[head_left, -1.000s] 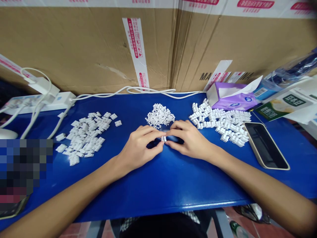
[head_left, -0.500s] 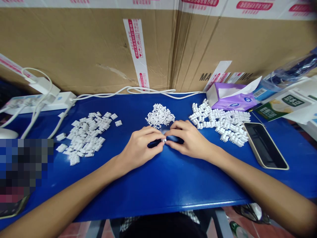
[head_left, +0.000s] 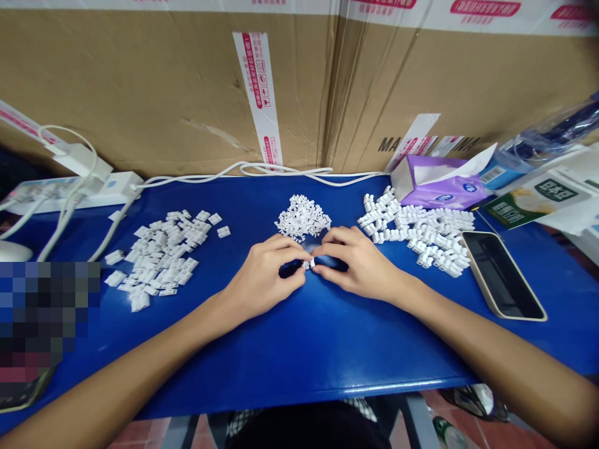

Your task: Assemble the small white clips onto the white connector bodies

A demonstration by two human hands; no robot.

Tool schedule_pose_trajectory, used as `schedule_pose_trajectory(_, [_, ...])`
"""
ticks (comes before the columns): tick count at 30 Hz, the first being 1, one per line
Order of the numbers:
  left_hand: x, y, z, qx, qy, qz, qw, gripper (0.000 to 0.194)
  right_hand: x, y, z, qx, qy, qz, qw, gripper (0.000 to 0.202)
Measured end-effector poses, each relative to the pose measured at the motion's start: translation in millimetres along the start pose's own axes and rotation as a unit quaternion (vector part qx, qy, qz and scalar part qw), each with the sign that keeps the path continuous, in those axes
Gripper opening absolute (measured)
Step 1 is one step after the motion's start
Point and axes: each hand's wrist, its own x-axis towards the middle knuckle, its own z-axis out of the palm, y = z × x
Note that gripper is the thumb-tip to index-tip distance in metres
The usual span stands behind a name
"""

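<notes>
Between the fingertips of both hands is a small white plastic part (head_left: 308, 264), held low over the blue table. My left hand (head_left: 266, 274) pinches it from the left, thumb below and fingers above. From the right, my right hand (head_left: 358, 262) grips the same part with thumb and index finger. Just behind the hands lies a heap of tiny white pieces (head_left: 302, 217). Flat white rectangular pieces (head_left: 163, 252) are spread on the left. To the right is a pile of white clip-like pieces (head_left: 416, 227), some lined up in rows.
A phone (head_left: 505, 274) lies on the right of the blue table (head_left: 299, 355), near a purple tissue pack (head_left: 440, 184) and a green-white packet (head_left: 533, 196). A power strip (head_left: 121, 187) with white cables stands back left. Cardboard boxes (head_left: 163, 93) line the back.
The fingertips of my left hand have shifted slightly, and more of the white part shows between the hands. My right hand stays nearly in place.
</notes>
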Motion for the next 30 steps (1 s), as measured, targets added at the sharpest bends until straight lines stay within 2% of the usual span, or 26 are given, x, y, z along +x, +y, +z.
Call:
schedule_pose_trajectory(5, [2,2,-4.0,-0.021,-0.016,-0.025,0.999,0.019,0,0,-1,0.0,-0.003,0.002,1.0,0.021])
schedule_pose_trajectory(9, [5,1,-17.7,0.0,-0.033,-0.023,0.999,0.015,0,0,-1,-0.003,-0.001,-0.001,1.0,0.022])
schedule_pose_trajectory(13, [5,-2,-35.7,0.031,-0.118,-0.057,0.991,0.013,-1,1,0,0.003,0.002,-0.004,1.0,0.021])
schedule_pose_trajectory(17, [3,-5,-38.0,0.051,-0.169,-0.06,0.982,0.021,-1,1,-1,0.003,0.003,-0.003,1.0,0.021])
schedule_pose_trajectory(26, [3,-3,-27.8,0.037,-0.149,-0.044,0.987,0.012,-1,1,-1,0.002,0.002,-0.003,1.0,0.021])
schedule_pose_trajectory(30, [2,-4,-22.4,-0.002,-0.102,-0.033,0.994,0.011,-1,1,0,-0.001,0.0,-0.003,1.0,0.021])
